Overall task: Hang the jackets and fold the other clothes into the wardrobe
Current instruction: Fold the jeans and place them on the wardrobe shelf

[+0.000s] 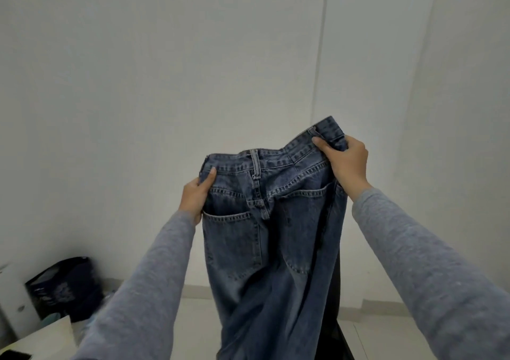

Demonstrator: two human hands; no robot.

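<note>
A pair of blue denim jeans (265,235) hangs in the air in front of me, back pockets facing me, legs dropping out of the bottom of the view. My left hand (194,196) grips the left end of the waistband, thumb on the front of the cloth. My right hand (345,160) grips the right end of the waistband, held a little higher, so the waist slants up to the right. Both arms wear grey sleeves. No wardrobe or jackets are in view.
A plain white wall (165,69) fills the background. A dark bag (66,285) sits on the floor at the lower left, beside a white surface edge (41,334). Something dark (342,340) lies behind the jeans at the bottom right.
</note>
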